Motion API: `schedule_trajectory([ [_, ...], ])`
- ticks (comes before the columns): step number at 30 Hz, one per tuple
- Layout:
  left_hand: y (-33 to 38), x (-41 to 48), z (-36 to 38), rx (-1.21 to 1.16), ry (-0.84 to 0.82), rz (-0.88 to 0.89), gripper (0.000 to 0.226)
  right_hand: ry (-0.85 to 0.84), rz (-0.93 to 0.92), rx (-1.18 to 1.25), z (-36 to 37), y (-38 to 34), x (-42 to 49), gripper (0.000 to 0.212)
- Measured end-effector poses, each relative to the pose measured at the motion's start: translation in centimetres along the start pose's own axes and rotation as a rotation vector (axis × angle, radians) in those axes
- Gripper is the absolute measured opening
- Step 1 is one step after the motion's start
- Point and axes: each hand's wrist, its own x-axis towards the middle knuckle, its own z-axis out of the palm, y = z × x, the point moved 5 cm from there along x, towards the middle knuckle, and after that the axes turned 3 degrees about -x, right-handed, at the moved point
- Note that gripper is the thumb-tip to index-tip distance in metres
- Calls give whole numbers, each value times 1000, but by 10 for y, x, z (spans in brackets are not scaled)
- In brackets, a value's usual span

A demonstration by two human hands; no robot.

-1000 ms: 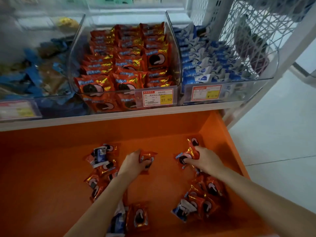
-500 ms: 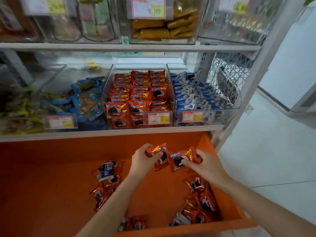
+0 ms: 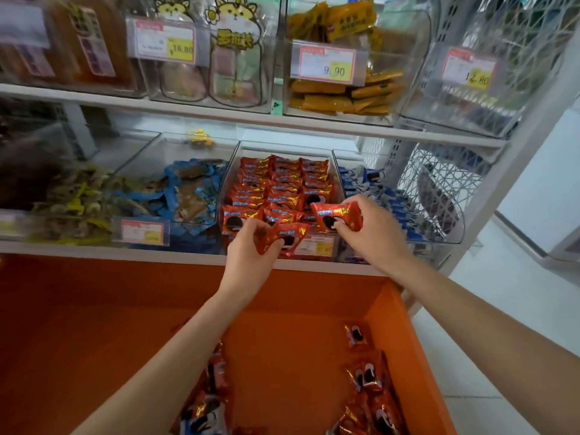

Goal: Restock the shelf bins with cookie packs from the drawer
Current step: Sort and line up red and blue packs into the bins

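My left hand [image 3: 248, 252] grips a red cookie pack [image 3: 287, 238] just in front of the clear bin's [image 3: 232, 166] price tag. My right hand [image 3: 375, 230] holds a second red cookie pack [image 3: 335, 215] over the front right corner of that bin. Inside the bin lie several rows of the same red packs [image 3: 282, 183]. Below, the open orange drawer [image 3: 94, 324] holds loose packs in two heaps, one by my left forearm [image 3: 213, 390] and one at the right wall [image 3: 367, 381].
A bin of blue packs [image 3: 389, 199] stands right of the red one, and a bin with blue-wrapped snacks [image 3: 188, 189] stands left. An upper shelf [image 3: 188, 109] with more clear bins hangs above. A white wire side panel [image 3: 439, 183] closes the rack's right end.
Both hands have risen out of the drawer, each with a red pack, and now reach the front of the red-pack bin. The view has tilted upward.
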Motion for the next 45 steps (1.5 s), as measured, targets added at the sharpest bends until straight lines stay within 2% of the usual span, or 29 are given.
schedule_trajectory([
  [8, -12, 14, -12, 17, -62, 12, 21, -10, -2, -249, 32, -3, 62, 37],
  [14, -21, 20, -10, -12, -69, 1, 20, -80, -83, -443, 51, -3, 83, 31],
  [17, -24, 23, -8, -27, -65, 4, 19, -118, -67, -440, 55, -2, 89, 34],
  [22, -23, 25, -6, -45, -62, 15, 20, -177, 0, -261, 61, 6, 98, 38],
  [25, -22, 27, -5, -39, -59, 23, 20, -202, -5, -249, 66, 9, 99, 40],
  [33, -22, 29, -11, -32, -45, 42, 19, -210, -69, -576, 72, 11, 103, 30],
  [37, -24, 30, -12, -20, -37, 40, 20, -181, -115, -647, 70, 10, 105, 26],
  [45, -22, 31, -8, -46, -60, 26, 18, -261, -120, -734, 78, 14, 108, 39],
])
